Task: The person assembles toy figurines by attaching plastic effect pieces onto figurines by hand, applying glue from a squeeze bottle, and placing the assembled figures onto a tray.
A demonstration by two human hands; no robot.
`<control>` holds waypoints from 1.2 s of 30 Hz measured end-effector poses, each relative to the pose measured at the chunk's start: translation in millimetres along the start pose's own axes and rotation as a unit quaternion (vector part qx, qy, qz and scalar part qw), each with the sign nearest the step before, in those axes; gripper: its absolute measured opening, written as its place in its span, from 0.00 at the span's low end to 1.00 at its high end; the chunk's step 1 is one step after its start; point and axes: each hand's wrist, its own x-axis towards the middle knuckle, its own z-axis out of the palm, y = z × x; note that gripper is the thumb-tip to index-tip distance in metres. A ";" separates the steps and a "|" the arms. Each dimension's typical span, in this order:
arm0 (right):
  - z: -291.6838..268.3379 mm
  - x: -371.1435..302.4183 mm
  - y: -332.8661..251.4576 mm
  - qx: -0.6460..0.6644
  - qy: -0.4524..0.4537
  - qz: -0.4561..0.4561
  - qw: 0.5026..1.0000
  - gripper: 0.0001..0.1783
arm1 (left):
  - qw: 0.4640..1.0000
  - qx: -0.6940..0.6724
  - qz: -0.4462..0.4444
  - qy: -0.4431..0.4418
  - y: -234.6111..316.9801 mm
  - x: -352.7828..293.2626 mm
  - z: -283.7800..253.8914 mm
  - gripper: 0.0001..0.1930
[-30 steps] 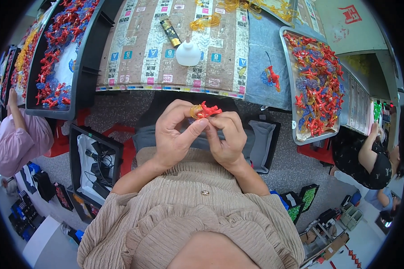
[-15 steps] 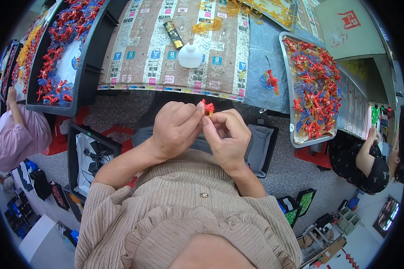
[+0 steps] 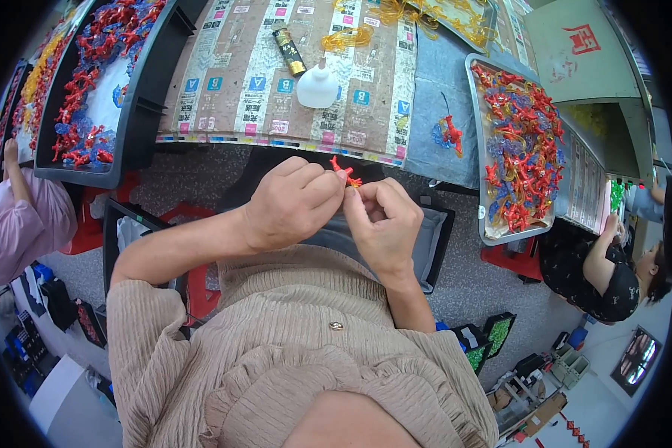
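Between the fingertips of both hands, just off the table's near edge, is a small red plastic figure (image 3: 340, 169) with branching ends and a bit of yellow at its lower side. My left hand (image 3: 295, 203) is closed, thumb and forefinger pinching the figure from the left. From the right, my right hand (image 3: 384, 222) pinches its lower end, the other fingers curled. The fingers cover part of the figure. Beyond the hands on the table stand a white squeeze bottle (image 3: 317, 88) and a black-and-gold tube (image 3: 289, 52).
A black crate (image 3: 148, 104) of red and blue pieces is at the left. On the right, a metal tray (image 3: 479, 149) holds red, blue and yellow pieces, beside a single corded figure (image 3: 449, 134). Yellow strands (image 3: 347, 37) lie farther back. Two people sit at either side.
The red figure has turned in my fingers, so more of it shows above the left thumb. My left forearm has swung slightly outward and up.
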 end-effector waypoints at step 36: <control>2.0 6.6 30.6 0.539 -0.265 0.102 0.793 0.48 | 0.992 -0.029 0.080 0.097 0.3 17.5 -14.4 0.21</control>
